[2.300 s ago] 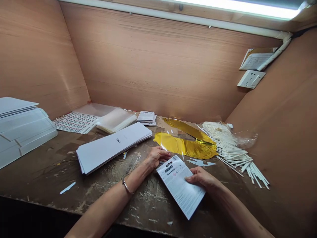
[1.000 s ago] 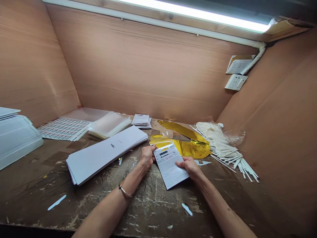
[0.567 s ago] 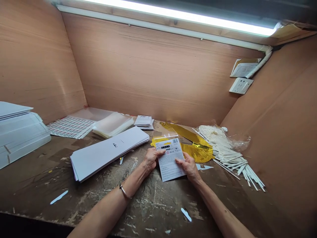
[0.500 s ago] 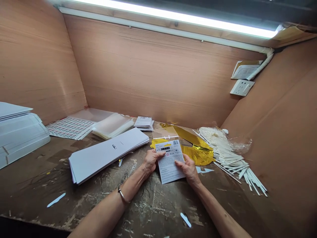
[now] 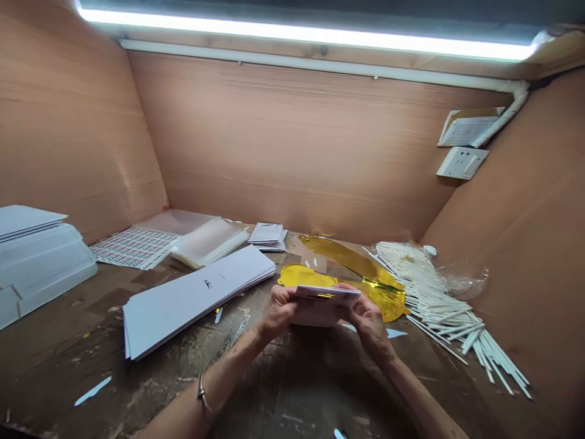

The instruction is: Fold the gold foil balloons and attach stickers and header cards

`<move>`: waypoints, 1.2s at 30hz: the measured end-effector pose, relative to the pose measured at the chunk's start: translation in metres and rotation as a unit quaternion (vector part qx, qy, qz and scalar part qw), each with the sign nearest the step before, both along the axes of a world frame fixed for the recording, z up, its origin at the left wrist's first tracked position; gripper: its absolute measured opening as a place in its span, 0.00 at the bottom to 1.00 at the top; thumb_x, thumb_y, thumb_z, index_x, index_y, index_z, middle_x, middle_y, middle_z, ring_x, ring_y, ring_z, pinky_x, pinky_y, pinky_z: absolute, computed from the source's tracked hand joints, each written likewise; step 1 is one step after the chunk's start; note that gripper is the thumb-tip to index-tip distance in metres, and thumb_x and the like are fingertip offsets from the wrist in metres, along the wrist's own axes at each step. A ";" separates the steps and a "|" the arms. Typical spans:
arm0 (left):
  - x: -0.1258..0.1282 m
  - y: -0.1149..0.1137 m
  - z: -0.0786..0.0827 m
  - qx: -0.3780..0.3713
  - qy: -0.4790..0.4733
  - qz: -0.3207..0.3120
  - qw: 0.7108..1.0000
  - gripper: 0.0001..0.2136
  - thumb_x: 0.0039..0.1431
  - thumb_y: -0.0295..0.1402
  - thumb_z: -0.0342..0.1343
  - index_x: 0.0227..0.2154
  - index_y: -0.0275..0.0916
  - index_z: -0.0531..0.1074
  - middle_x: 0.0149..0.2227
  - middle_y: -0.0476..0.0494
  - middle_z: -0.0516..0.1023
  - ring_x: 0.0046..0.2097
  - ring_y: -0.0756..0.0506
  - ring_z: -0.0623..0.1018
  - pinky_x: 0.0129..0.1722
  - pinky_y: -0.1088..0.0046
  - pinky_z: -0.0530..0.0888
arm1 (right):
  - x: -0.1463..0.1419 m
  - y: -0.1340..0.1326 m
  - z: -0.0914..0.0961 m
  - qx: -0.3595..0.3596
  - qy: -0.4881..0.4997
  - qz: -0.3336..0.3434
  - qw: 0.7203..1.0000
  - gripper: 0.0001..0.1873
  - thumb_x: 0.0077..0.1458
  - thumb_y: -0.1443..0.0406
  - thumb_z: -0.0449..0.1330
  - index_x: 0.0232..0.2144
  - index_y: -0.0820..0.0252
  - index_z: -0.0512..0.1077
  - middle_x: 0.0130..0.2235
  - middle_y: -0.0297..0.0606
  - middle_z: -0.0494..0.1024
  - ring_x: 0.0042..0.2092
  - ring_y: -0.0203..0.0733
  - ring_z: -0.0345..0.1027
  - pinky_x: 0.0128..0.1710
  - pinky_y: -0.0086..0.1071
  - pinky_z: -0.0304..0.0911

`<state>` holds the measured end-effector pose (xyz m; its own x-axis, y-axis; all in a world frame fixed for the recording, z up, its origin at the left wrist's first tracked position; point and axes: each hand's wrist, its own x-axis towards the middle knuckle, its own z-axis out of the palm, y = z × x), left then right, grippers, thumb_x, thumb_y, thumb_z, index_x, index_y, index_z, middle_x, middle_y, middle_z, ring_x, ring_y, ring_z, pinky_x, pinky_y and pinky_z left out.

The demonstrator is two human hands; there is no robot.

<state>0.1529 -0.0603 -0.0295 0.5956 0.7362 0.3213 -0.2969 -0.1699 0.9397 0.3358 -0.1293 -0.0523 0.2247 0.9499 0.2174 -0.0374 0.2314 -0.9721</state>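
Between my two hands is a printed packaging card (image 5: 320, 311) with a hang slot, tipped so that its face is seen at a steep slant. My left hand (image 5: 280, 308) grips its left edge, fingers closed. The right edge is pinched in my right hand (image 5: 367, 317). The print is too foreshortened to read, and most of my fingers are hidden behind the card. Just beyond lie flat gold foil balloons (image 5: 308, 275), partly covered by the card and my right hand.
A stack of long white cards (image 5: 196, 302) lies left of centre. Behind it are clear plastic sleeves (image 5: 208, 241), a sticker sheet (image 5: 137, 245) and small printed cards (image 5: 267, 235). White sticks (image 5: 457, 326) are heaped on the right. A white plastic box (image 5: 41, 262) stands far left.
The card was held facing me with its print showing and a clear flap above it. It is now tipped to a steep slant, the flap no longer visible. The view has shifted slightly.
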 end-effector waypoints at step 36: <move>0.024 0.013 -0.035 -0.135 0.101 0.102 0.980 0.17 0.41 0.39 0.60 0.33 0.31 0.73 0.29 0.41 0.76 0.32 0.44 0.74 0.32 0.71 0.68 | 0.012 0.018 -0.022 -0.103 -0.098 -0.018 0.990 0.18 0.36 0.57 0.63 0.30 0.62 0.75 0.28 0.34 0.77 0.30 0.41 0.68 0.32 0.33 0.62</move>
